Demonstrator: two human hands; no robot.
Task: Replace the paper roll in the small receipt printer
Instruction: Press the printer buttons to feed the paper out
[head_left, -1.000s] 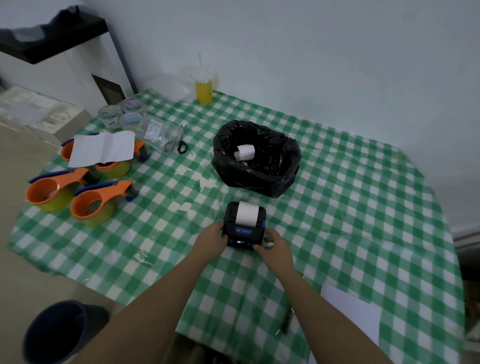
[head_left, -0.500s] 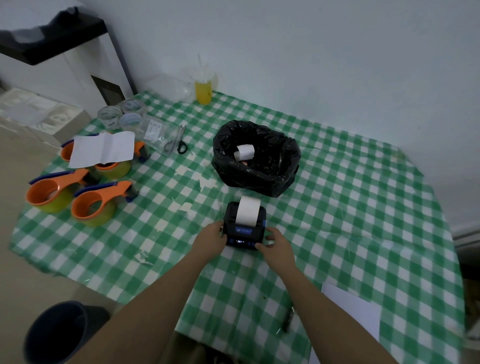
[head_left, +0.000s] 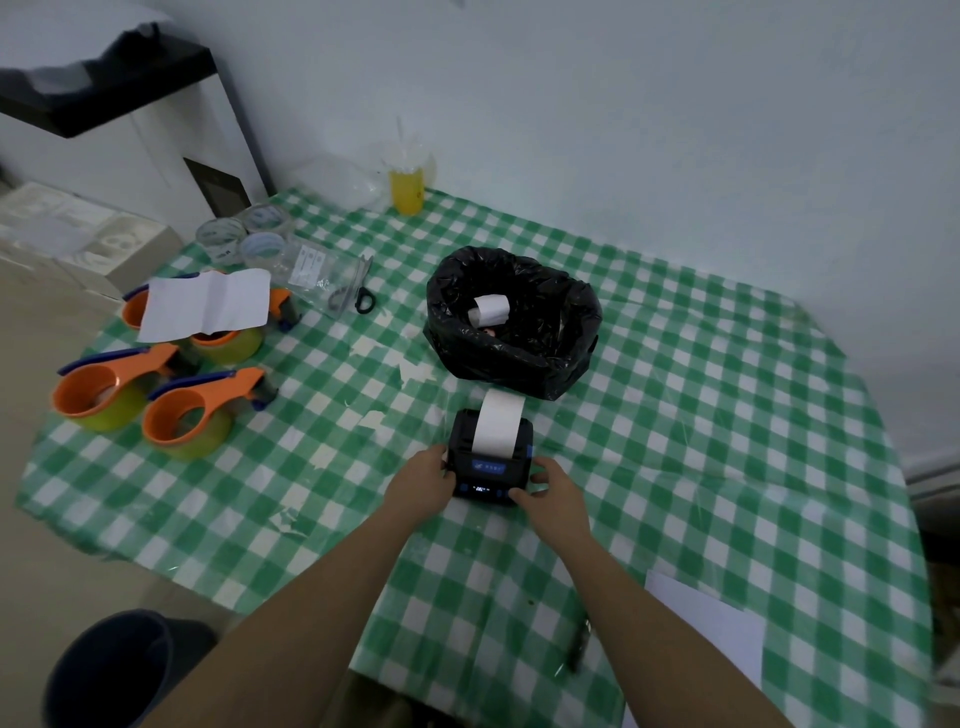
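Hands are gripping a small black receipt printer just below the frame's centre, on a green-checked tablecloth. Left hand is curling partly closed against its left side; right hand is cupping the lower right corner, fingers bent. White paper strip is feeding out the top. Its blue label and lit display are showing writing too small to read. Above it, a black-lined bin is holding 1 white paper roll.

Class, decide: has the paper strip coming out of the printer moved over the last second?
Yes. The paper strip has fed out longer, its far end now nearer the black bin bag.
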